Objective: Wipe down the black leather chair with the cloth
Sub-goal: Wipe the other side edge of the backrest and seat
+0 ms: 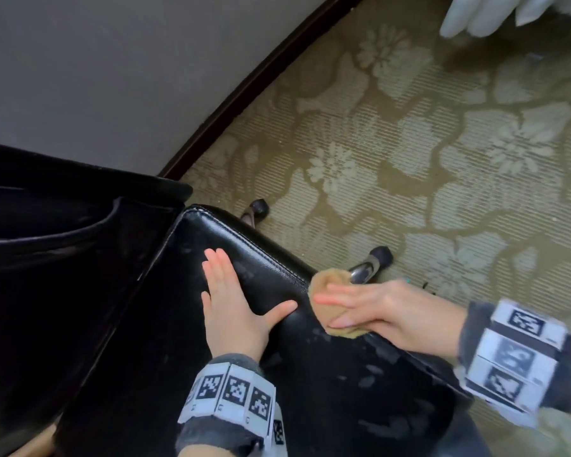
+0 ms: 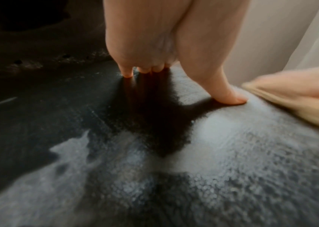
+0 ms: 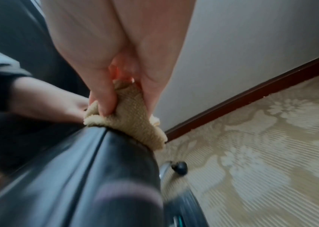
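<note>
The black leather chair (image 1: 251,258) fills the lower left of the head view, its seat (image 2: 232,153) smeared with pale streaks. My left hand (image 1: 231,301) lies flat on the seat, fingers straight and thumb (image 2: 230,98) spread toward the right edge. My right hand (image 1: 360,308) holds a tan cloth (image 1: 327,285) bunched between fingers and thumb and presses it against the seat's stitched right edge. In the right wrist view the cloth (image 3: 133,118) wraps over the seam of the chair (image 3: 106,169).
Patterned beige carpet (image 1: 442,159) lies right of the chair, with a dark baseboard (image 1: 261,80) along the grey wall. Two chair casters (image 1: 379,255) stick out below the seat edge. White fabric (image 1: 495,11) hangs at the top right.
</note>
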A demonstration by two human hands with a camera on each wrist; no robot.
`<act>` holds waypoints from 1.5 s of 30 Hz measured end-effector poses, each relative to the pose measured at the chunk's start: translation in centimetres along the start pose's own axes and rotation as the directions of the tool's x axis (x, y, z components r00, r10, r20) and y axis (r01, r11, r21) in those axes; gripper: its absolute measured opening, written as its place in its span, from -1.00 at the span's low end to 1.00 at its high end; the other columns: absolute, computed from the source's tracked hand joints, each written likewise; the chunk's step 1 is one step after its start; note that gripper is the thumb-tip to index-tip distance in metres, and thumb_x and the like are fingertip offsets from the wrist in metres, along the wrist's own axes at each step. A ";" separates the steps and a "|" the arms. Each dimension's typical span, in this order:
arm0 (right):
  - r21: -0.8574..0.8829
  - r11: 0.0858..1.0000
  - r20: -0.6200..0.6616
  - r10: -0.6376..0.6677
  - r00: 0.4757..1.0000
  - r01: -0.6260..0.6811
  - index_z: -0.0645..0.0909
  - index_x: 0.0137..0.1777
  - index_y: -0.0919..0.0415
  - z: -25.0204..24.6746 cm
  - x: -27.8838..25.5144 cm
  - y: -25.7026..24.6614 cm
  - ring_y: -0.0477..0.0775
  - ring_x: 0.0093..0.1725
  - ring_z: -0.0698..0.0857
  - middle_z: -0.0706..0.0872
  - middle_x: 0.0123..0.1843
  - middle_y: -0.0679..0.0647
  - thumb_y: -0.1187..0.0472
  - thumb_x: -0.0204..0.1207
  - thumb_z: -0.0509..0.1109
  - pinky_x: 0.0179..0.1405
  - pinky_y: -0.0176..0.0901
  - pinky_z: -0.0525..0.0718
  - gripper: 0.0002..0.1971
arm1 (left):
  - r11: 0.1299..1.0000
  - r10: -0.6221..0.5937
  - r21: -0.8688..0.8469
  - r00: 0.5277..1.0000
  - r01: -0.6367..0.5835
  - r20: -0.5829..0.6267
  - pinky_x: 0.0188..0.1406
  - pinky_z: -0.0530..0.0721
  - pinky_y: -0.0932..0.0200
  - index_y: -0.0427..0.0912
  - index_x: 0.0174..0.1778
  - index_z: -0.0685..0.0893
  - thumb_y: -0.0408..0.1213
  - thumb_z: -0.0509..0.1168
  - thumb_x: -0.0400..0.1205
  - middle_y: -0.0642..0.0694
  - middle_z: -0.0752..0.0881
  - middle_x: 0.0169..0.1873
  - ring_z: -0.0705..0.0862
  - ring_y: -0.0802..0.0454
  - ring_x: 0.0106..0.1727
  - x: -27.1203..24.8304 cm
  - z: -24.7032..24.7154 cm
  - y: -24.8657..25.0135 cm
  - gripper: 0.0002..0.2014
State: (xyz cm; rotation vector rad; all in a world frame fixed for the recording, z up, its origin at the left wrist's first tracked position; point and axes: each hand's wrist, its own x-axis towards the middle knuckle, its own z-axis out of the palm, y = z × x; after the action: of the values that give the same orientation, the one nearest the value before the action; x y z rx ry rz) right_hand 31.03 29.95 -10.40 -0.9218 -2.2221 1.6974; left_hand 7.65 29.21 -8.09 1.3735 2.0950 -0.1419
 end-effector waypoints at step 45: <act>0.488 0.748 -0.226 0.606 0.763 -0.449 0.69 0.06 -0.35 3.4 -15.5 1.8 -0.48 0.33 0.49 0.53 0.27 -0.59 0.39 0.43 0.45 0.49 -0.33 0.38 -0.50 | 0.972 -0.047 0.234 0.989 0.013 0.142 0.48 0.07 -0.44 -0.05 0.58 -0.38 0.43 0.27 -0.04 -0.12 -0.36 0.61 -0.36 -0.06 0.62 -3.0 1.8 3.5 0.41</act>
State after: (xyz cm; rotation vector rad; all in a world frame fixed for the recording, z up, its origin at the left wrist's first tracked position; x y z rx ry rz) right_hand 42.19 18.49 -9.93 -1.7118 -1.3372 1.8887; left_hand 12.24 27.65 -7.07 1.4185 2.0247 -0.5008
